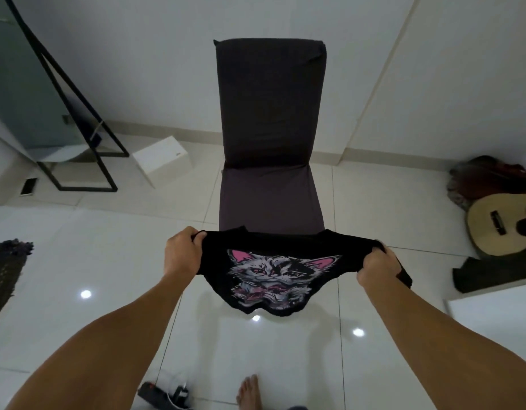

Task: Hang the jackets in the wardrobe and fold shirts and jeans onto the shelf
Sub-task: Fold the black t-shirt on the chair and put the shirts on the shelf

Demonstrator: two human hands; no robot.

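A black shirt [273, 261] with a grey and pink cat print hangs in the air in front of me, stretched between both hands. My left hand [183, 254] grips its left shoulder and my right hand [378, 263] grips its right shoulder. The shirt's lower part droops toward the floor, just in front of the seat of a dark grey chair [270, 113]. The chair's seat and back carry nothing.
A standing mirror [78, 119] and a white box [162, 162] are at the left. A guitar [504, 229] and a bag lie at the right. A dark rug [5, 273] is at the far left. A power strip [164, 393] and my foot [249, 390] are below on the tiled floor.
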